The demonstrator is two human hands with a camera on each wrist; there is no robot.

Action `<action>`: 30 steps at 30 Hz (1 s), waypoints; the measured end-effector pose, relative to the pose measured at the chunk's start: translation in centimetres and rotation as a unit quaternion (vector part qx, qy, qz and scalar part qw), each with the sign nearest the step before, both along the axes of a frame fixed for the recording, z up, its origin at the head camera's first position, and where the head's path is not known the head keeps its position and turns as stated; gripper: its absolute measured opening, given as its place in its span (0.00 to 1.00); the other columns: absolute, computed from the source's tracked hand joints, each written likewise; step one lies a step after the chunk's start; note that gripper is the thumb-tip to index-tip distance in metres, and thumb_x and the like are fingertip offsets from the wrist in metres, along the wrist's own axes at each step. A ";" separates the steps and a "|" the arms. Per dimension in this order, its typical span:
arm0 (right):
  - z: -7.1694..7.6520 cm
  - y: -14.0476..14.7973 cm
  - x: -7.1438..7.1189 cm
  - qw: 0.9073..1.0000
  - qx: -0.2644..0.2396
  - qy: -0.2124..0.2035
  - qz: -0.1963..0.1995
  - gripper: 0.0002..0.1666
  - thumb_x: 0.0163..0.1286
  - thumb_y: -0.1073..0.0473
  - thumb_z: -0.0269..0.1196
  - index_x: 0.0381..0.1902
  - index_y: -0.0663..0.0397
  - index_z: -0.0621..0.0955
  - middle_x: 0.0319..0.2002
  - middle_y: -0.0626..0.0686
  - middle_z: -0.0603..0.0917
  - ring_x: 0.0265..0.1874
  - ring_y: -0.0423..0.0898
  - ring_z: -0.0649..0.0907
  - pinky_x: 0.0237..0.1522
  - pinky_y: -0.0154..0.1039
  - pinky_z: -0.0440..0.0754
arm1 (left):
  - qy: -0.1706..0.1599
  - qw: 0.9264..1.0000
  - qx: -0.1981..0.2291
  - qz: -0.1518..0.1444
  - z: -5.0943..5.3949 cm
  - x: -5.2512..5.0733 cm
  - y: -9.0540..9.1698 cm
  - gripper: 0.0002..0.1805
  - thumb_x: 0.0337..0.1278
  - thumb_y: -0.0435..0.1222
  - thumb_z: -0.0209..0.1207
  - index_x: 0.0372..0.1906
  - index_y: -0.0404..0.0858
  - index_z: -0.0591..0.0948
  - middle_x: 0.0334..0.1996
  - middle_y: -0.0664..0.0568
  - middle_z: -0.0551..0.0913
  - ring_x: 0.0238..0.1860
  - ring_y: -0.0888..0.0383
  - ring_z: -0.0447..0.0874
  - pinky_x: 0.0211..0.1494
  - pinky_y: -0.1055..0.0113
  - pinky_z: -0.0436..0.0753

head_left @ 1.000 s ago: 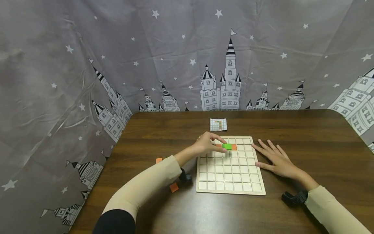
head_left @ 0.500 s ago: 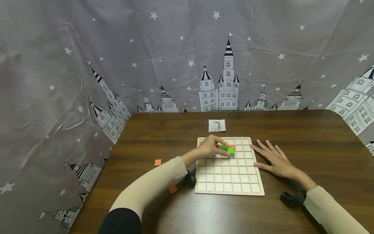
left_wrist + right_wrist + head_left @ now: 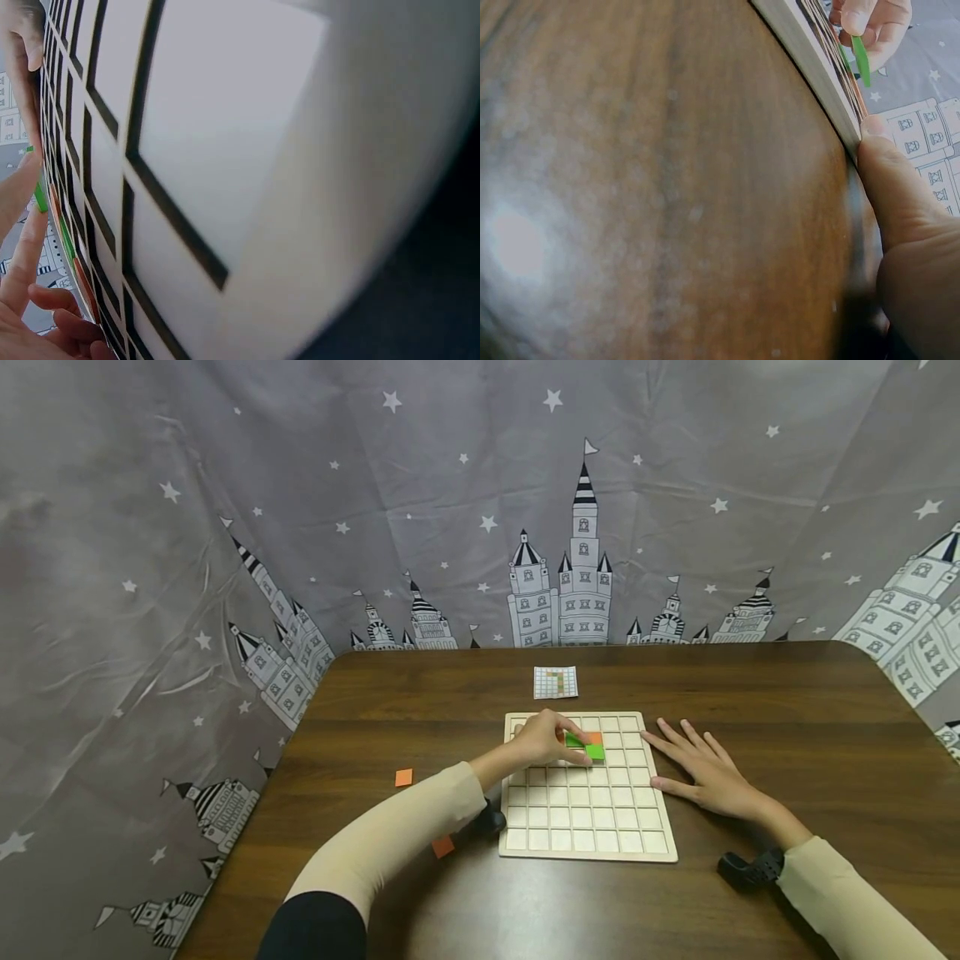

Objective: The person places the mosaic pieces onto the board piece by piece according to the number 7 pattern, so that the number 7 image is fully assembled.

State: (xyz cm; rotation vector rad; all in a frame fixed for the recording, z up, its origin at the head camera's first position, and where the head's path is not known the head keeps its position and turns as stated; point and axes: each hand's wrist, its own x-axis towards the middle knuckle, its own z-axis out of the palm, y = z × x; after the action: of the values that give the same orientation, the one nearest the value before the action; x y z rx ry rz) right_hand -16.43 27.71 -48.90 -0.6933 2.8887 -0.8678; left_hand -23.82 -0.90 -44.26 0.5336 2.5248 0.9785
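In the head view my left hand (image 3: 537, 739) pinches a green square tile (image 3: 595, 752) between thumb and finger, over the upper part of the pale gridded board (image 3: 590, 818). Just behind that tile lie another green tile (image 3: 573, 740) and an orange tile (image 3: 594, 737) on the board. The left wrist view shows the pinched tile (image 3: 40, 196) tilted between two fingertips. My right hand (image 3: 705, 772) lies with fingers spread on the table, thumb and a fingertip at the board's right edge. In the right wrist view its thumb (image 3: 889, 176) touches the board's side.
Behind the board lies a small printed grid card (image 3: 556, 682). Left of the board, an orange tile (image 3: 404, 777) and a darker orange tile (image 3: 443, 847) lie on the brown table (image 3: 360, 710). A grey curtain (image 3: 420, 468) with castles hangs behind the table.
My left hand has moved slightly right and toward the front with a green tile, leaving another green tile behind on the board. The right hand keeps its place at the board's edge.
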 end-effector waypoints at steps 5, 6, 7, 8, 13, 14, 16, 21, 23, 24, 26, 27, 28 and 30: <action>-0.1 0.0 -0.1 1.000 0.000 0.000 -0.001 0.42 0.72 0.44 0.62 0.78 0.43 0.60 0.77 0.65 0.52 0.74 0.71 0.46 0.67 0.70 0.38 | 0.005 1.000 -0.017 0.004 0.0 0.1 0.1 0.16 0.40 0.47 0.79 0.39 0.53 0.91 0.28 0.56 0.76 0.25 0.63 0.64 0.32 0.68 0.62; -0.1 0.0 -0.1 1.000 0.001 0.000 -0.001 0.42 0.72 0.44 0.62 0.78 0.43 0.60 0.77 0.65 0.52 0.74 0.71 0.46 0.67 0.70 0.38 | 0.006 1.000 -0.018 0.005 0.0 0.1 0.2 0.16 0.40 0.47 0.79 0.39 0.53 0.91 0.27 0.56 0.75 0.24 0.63 0.64 0.32 0.68 0.62; -0.1 0.0 -0.1 1.000 0.001 0.000 -0.001 0.42 0.72 0.44 0.62 0.78 0.43 0.60 0.77 0.65 0.52 0.74 0.71 0.46 0.67 0.70 0.38 | 0.008 1.000 -0.020 0.007 0.0 0.1 0.2 0.16 0.40 0.48 0.79 0.39 0.53 0.91 0.26 0.57 0.75 0.24 0.63 0.64 0.33 0.67 0.62; -0.1 0.0 -0.1 1.000 0.000 0.000 -0.001 0.42 0.72 0.44 0.62 0.78 0.43 0.60 0.77 0.65 0.53 0.74 0.71 0.46 0.67 0.70 0.38 | 0.011 1.000 -0.023 0.007 0.0 0.1 0.2 0.16 0.40 0.48 0.79 0.39 0.53 0.91 0.24 0.57 0.75 0.23 0.63 0.63 0.35 0.66 0.63; -0.1 0.0 -0.1 1.000 0.001 0.002 -0.002 0.42 0.72 0.44 0.62 0.78 0.43 0.60 0.77 0.65 0.53 0.74 0.71 0.46 0.67 0.71 0.38 | 0.036 0.999 -0.037 0.000 -0.3 0.0 0.3 0.15 0.40 0.49 0.79 0.39 0.55 0.91 0.17 0.59 0.72 0.21 0.64 0.63 0.48 0.57 0.62; -0.1 0.1 -0.1 1.000 0.001 0.002 -0.002 0.42 0.72 0.43 0.62 0.78 0.43 0.61 0.77 0.65 0.53 0.74 0.71 0.46 0.67 0.70 0.38 | 0.039 0.998 -0.039 -0.002 -0.4 0.0 0.3 0.15 0.40 0.49 0.79 0.39 0.55 0.91 0.16 0.59 0.72 0.21 0.64 0.63 0.49 0.56 0.62; -0.1 0.1 -0.1 1.000 0.002 0.002 -0.002 0.42 0.72 0.43 0.62 0.78 0.43 0.61 0.77 0.65 0.53 0.74 0.71 0.46 0.67 0.70 0.38 | 0.045 0.998 -0.041 -0.004 -0.4 0.0 0.3 0.15 0.39 0.49 0.79 0.38 0.56 0.91 0.15 0.59 0.72 0.21 0.63 0.64 0.50 0.54 0.62; -0.2 0.1 -0.1 1.000 0.002 0.001 -0.001 0.42 0.72 0.43 0.62 0.78 0.43 0.60 0.77 0.65 0.53 0.74 0.71 0.46 0.67 0.71 0.38 | 0.049 0.998 -0.043 -0.004 -0.5 0.1 0.4 0.15 0.38 0.49 0.80 0.37 0.56 0.90 0.17 0.58 0.74 0.24 0.61 0.65 0.46 0.56 0.60; -0.2 0.1 -0.1 1.000 0.001 0.000 -0.001 0.42 0.72 0.43 0.62 0.78 0.43 0.60 0.77 0.65 0.52 0.74 0.71 0.46 0.67 0.71 0.38 | 0.049 0.998 -0.044 -0.003 -0.5 0.1 0.4 0.15 0.38 0.49 0.80 0.36 0.56 0.90 0.17 0.57 0.75 0.25 0.61 0.66 0.46 0.57 0.59; -0.2 0.1 -0.1 1.000 0.001 0.001 -0.001 0.42 0.72 0.43 0.62 0.78 0.43 0.60 0.77 0.65 0.53 0.74 0.71 0.46 0.67 0.71 0.38 | 0.049 0.998 -0.045 -0.003 -0.4 0.1 0.4 0.15 0.38 0.49 0.80 0.36 0.56 0.90 0.18 0.57 0.75 0.26 0.61 0.66 0.46 0.57 0.59; -0.2 0.1 -0.1 1.000 0.001 0.001 -0.001 0.42 0.72 0.43 0.62 0.78 0.43 0.60 0.77 0.65 0.53 0.74 0.71 0.46 0.67 0.71 0.38 | 0.049 0.998 -0.045 -0.002 -0.4 0.2 0.5 0.15 0.37 0.49 0.80 0.36 0.56 0.90 0.18 0.57 0.75 0.27 0.60 0.66 0.47 0.56 0.59; -0.2 0.1 -0.1 1.000 0.000 0.001 -0.001 0.42 0.72 0.43 0.62 0.78 0.43 0.60 0.77 0.65 0.53 0.74 0.71 0.46 0.67 0.71 0.38 | 0.049 0.998 -0.045 -0.001 -0.4 0.2 0.5 0.15 0.37 0.49 0.80 0.36 0.56 0.90 0.18 0.57 0.75 0.28 0.60 0.66 0.48 0.55 0.59; -0.2 0.1 -0.1 1.000 0.000 0.002 -0.001 0.42 0.72 0.43 0.62 0.78 0.43 0.60 0.77 0.65 0.53 0.74 0.71 0.46 0.66 0.71 0.38 | 0.049 0.998 -0.045 0.000 -0.3 0.2 0.5 0.15 0.37 0.49 0.80 0.36 0.56 0.90 0.18 0.57 0.75 0.28 0.60 0.66 0.48 0.55 0.58; -0.2 0.1 -0.1 1.000 0.001 0.002 -0.001 0.42 0.72 0.44 0.62 0.78 0.43 0.60 0.77 0.65 0.53 0.74 0.71 0.46 0.66 0.71 0.38 | 0.049 0.998 -0.045 0.003 -0.3 0.3 0.5 0.16 0.37 0.49 0.80 0.36 0.56 0.90 0.18 0.57 0.75 0.30 0.60 0.65 0.49 0.53 0.58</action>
State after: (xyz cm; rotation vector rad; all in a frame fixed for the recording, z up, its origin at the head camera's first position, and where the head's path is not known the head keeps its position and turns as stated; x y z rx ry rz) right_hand -16.56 27.78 -49.09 -0.6920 2.8944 -0.8646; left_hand -23.57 -0.35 -44.56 0.5610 2.6434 0.8545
